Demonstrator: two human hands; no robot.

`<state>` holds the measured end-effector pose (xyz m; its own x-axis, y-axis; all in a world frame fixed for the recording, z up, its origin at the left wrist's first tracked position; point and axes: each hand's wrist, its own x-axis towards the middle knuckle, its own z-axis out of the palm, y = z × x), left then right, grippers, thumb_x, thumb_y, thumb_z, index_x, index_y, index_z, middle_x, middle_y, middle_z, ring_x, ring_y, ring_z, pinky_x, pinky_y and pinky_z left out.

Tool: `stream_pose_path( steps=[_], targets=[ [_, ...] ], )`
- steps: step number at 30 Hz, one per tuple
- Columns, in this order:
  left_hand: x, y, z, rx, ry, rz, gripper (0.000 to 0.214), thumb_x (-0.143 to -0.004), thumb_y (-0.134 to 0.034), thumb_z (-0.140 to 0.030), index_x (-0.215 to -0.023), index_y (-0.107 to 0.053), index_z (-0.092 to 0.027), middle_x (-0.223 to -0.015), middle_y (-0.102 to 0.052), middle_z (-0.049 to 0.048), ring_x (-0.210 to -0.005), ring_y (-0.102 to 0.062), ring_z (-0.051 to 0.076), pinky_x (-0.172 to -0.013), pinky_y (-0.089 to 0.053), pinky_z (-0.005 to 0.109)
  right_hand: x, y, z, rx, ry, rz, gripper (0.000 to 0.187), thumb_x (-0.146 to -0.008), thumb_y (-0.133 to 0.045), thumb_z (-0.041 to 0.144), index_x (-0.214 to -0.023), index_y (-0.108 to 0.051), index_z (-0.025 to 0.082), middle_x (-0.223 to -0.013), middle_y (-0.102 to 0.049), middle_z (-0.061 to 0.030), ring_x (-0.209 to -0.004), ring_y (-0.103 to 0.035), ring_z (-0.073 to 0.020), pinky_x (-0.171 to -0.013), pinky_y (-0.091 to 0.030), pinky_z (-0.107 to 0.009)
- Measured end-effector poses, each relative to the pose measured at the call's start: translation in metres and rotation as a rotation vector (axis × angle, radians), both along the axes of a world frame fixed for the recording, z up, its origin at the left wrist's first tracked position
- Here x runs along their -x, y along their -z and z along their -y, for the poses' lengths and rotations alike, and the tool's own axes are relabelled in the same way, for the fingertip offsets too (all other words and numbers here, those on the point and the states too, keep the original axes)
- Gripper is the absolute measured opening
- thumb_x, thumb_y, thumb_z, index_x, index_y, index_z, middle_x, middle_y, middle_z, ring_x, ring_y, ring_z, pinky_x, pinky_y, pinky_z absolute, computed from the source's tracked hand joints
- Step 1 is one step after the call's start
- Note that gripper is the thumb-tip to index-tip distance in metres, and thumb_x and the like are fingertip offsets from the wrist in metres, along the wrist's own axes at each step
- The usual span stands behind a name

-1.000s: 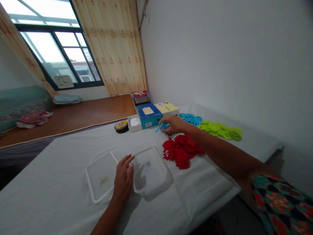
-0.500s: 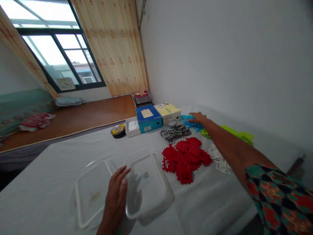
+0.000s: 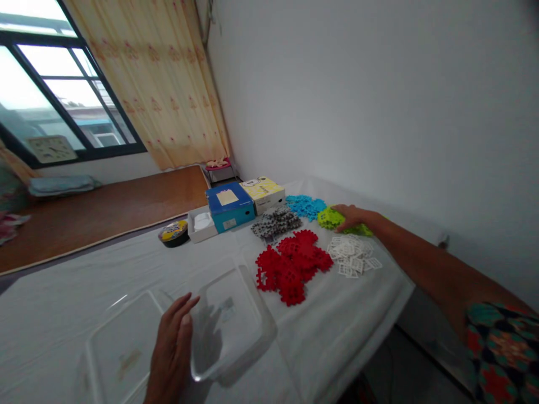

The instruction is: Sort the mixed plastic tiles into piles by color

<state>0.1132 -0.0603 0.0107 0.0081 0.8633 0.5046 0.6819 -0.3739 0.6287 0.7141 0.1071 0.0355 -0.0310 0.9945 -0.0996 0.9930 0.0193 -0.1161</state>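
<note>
My left hand (image 3: 170, 348) is open, its fingers stretched out beside the left rim of a clear plastic container (image 3: 233, 359). Left of that hand lies a clear lid-like tray (image 3: 95, 365). My right hand (image 3: 351, 216) reaches out to the far right and rests on a pile of lime-green interlocking plastic pieces (image 3: 325, 217), thumb and fingers apart. Nearby lie a blue pile (image 3: 306, 206), a grey pile (image 3: 275, 222), a red pile (image 3: 290, 264) and a heap of white lattice pieces (image 3: 351, 252). The right hand partly covers the green pile.
Behind the piles stand a blue box (image 3: 231, 210), a yellow-and-white box (image 3: 265, 193) and a small white open box (image 3: 201, 224). A round black-rimmed container (image 3: 174, 233) sits left of them. The white-covered table (image 3: 328, 331) ends at the right, close to the wall.
The view has turned to the right. My right hand has moved from the blue pile onto the lime-green pile. My left hand stays beside the clear container.
</note>
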Motion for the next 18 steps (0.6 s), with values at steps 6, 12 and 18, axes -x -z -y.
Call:
stream_pose_path(
  steps=[6,12,18],
  targets=[
    [0.000,-0.001,0.001,-0.020,-0.008,-0.012,0.042,-0.096,-0.035,-0.048,-0.116,-0.062,-0.024,-0.131,-0.055,0.0074,-0.126,-0.050,0.025,-0.112,-0.037,0.049,-0.002,0.001,-0.002,-0.036,-0.018,0.067,0.092,-0.061,-0.075,0.038,-0.145,-0.042,0.022,-0.148,-0.043,-0.0144,-0.129,-0.047,-0.0346,-0.106,-0.037,-0.044],
    [0.002,-0.001,-0.001,-0.019,0.014,-0.040,0.043,-0.096,-0.035,-0.049,-0.117,-0.062,-0.024,-0.132,-0.054,0.0077,-0.127,-0.049,0.025,-0.112,-0.036,0.048,0.015,0.000,0.015,-0.115,0.043,0.154,0.081,-0.068,-0.066,0.030,-0.144,-0.042,0.022,-0.145,-0.046,-0.0140,-0.120,-0.053,-0.0340,-0.095,-0.046,-0.044],
    [0.001,0.002,-0.002,-0.032,0.008,-0.036,0.042,-0.096,-0.034,-0.047,-0.117,-0.061,-0.022,-0.132,-0.053,0.0086,-0.126,-0.048,0.025,-0.111,-0.037,0.051,0.034,0.005,0.026,-0.217,0.089,0.199,0.067,-0.073,-0.060,0.025,-0.139,-0.046,0.022,-0.140,-0.047,-0.0146,-0.113,-0.053,-0.0341,-0.083,-0.050,-0.043]
  ],
)
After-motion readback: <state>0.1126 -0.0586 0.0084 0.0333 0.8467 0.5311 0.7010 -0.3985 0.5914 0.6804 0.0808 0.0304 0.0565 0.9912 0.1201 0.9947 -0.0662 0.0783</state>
